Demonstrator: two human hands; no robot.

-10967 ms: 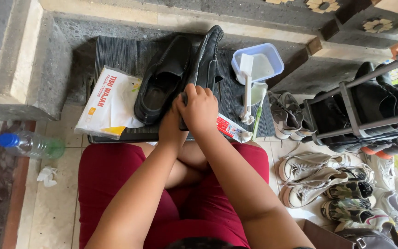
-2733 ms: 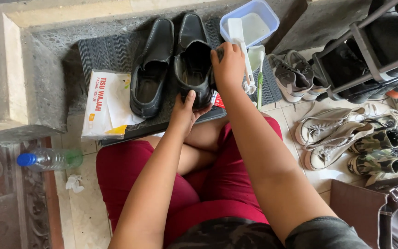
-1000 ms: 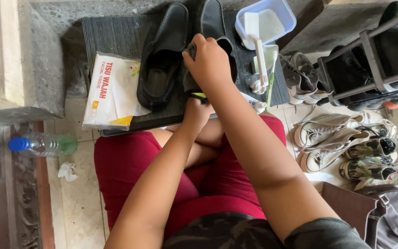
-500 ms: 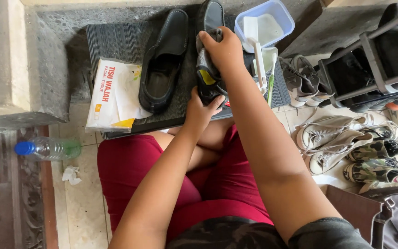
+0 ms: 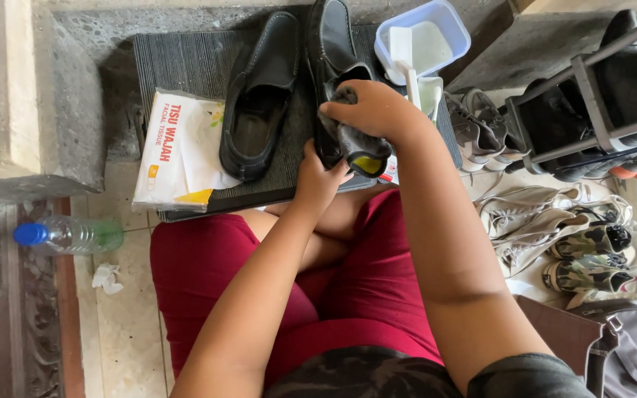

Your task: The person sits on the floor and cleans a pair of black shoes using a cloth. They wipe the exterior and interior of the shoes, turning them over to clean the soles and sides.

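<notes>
Two black leather shoes lie on a dark ribbed mat (image 5: 186, 63). My left hand (image 5: 317, 177) grips the heel end of the right-hand shoe (image 5: 333, 51), holding it against the mat's near edge. My right hand (image 5: 370, 110) presses a dark grey cloth (image 5: 359, 144) with a yellow patch onto that shoe's heel and opening. The other shoe (image 5: 259, 96) rests untouched to the left, its opening facing up.
A white tissue pack (image 5: 175, 151) lies at the mat's left edge. A blue tub (image 5: 422, 37) with a white brush stands beyond the shoes. A plastic bottle (image 5: 68, 234) lies on the floor at left. Sneakers (image 5: 554, 228) and a shoe rack (image 5: 599, 96) fill the right.
My right hand has slid with the cloth from the shoe's toe end back toward its heel. My left hand stays on the heel. The view has shifted slightly.
</notes>
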